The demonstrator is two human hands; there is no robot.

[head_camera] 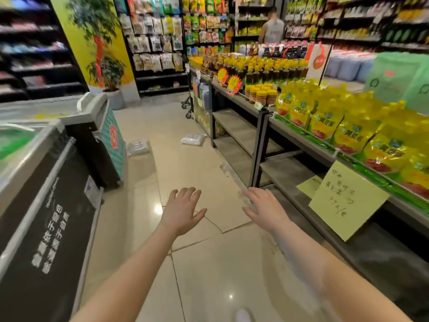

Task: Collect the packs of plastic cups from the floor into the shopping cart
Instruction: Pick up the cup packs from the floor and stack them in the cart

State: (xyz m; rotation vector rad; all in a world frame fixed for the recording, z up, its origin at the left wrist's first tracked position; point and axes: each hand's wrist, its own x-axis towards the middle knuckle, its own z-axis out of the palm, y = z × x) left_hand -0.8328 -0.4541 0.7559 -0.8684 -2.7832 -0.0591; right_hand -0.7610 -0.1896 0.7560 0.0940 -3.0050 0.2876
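Two clear packs of plastic cups lie on the beige tiled floor ahead. One pack (pixel 138 147) rests against the foot of the chest freezer on the left. The other pack (pixel 193 139) lies by the leg of the black shelf on the right. My left hand (pixel 182 210) and my right hand (pixel 264 209) are stretched forward over the floor, fingers spread, holding nothing, well short of both packs. A shopping cart (pixel 188 105) shows only as wheels and lower frame beyond the far end of the right shelf.
Chest freezers (pixel 46 159) line the left side. A black shelf unit (pixel 260 140) with sauce bottles and yellow pouches runs along the right, with a paper sign (pixel 346 201) hanging off it. A potted plant (pixel 111 73) and a person (pixel 272 26) stand farther back.
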